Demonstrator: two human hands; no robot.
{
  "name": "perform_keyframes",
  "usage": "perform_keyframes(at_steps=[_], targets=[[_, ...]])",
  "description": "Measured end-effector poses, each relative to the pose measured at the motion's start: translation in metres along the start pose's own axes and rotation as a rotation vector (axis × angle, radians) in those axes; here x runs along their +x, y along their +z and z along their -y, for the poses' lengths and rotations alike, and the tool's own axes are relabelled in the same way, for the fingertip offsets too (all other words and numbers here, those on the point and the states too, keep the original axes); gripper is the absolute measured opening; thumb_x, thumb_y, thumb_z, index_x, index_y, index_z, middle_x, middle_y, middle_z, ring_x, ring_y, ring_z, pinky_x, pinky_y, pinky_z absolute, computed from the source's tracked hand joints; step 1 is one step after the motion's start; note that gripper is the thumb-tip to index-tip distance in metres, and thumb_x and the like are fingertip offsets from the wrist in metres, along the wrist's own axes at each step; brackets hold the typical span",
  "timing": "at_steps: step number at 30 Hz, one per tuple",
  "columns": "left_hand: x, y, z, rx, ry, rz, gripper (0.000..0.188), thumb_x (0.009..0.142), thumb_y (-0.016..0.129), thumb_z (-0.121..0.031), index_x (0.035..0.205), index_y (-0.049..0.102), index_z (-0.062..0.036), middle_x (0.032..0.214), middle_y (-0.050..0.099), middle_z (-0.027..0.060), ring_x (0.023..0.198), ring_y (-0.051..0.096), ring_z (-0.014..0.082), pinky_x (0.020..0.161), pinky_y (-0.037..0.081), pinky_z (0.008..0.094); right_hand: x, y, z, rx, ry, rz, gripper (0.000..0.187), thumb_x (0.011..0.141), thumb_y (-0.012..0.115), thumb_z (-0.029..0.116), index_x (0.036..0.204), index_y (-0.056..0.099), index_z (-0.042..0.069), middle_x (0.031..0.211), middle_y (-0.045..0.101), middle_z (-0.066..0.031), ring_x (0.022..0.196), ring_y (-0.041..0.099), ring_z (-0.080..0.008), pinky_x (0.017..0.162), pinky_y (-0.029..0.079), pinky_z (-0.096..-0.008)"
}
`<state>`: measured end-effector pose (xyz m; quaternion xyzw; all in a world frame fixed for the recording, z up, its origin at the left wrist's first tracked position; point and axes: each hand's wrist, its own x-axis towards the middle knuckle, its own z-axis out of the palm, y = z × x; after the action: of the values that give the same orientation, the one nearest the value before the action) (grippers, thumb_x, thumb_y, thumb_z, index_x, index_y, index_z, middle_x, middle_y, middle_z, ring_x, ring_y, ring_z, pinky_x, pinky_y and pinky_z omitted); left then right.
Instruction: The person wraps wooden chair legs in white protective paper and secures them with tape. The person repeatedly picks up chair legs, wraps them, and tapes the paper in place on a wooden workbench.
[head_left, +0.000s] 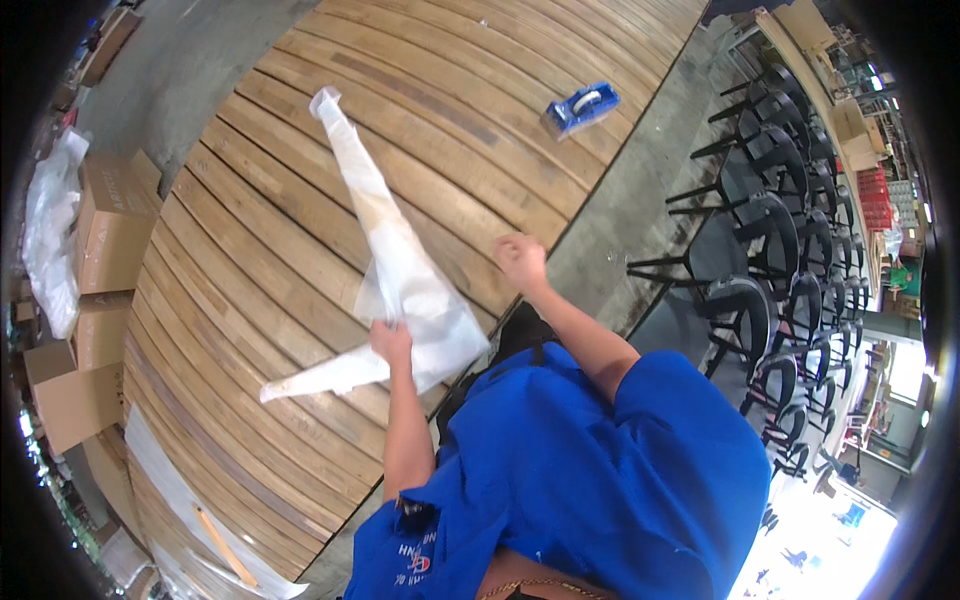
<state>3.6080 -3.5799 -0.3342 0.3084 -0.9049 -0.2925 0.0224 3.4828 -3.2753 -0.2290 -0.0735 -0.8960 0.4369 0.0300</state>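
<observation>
A long, angled piece wrapped in thin white foam sheet lies on the wooden slatted table in front of me. One of its arms runs away from me, the other to the left; the wrap bunches wide at the corner, and the piece inside is hidden. My left hand is closed on the wrap near that corner. Apart from the wrap, near the table's right edge, my right hand hovers with its fingers curled; whether it holds something small cannot be seen. Farther off rests a blue tape dispenser with a roll in it.
The slatted table ends at a straight edge close to my body. Along its left side stand cardboard boxes and a bundle of clear plastic. White sheet and a wooden strip lie lower left. Rows of black chairs fill the right.
</observation>
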Motion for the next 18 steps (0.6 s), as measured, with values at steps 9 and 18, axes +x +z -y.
perform_keyframes(at_steps=[9, 18], targets=[[-0.014, -0.024, -0.061, 0.2, -0.334, 0.103, 0.036, 0.073, 0.076, -0.019, 0.102, 0.066, 0.0002, 0.106, 0.068, 0.0178, 0.091, 0.064, 0.0329, 0.085, 0.05, 0.0417, 0.327, -0.073, -0.103, 0.172, 0.505, -0.409, 0.043, 0.087, 0.072, 0.039, 0.105, 0.076, -0.001, 0.102, 0.075, -0.0189, 0.1, 0.072, -0.0288, 0.089, 0.053, -0.0393], [-0.011, -0.031, -0.04, -0.268, -0.46, 0.341, 0.054, 0.082, 0.074, -0.014, 0.129, 0.055, 0.0074, 0.123, 0.063, 0.0208, 0.103, 0.064, 0.0278, 0.091, 0.05, 0.037, 0.402, -0.069, -0.138, 1.003, 0.805, -0.554, 0.022, 0.094, 0.068, 0.012, 0.108, 0.069, -0.006, 0.095, 0.072, -0.0103, 0.083, 0.07, -0.0161, 0.074, 0.056, -0.0302]])
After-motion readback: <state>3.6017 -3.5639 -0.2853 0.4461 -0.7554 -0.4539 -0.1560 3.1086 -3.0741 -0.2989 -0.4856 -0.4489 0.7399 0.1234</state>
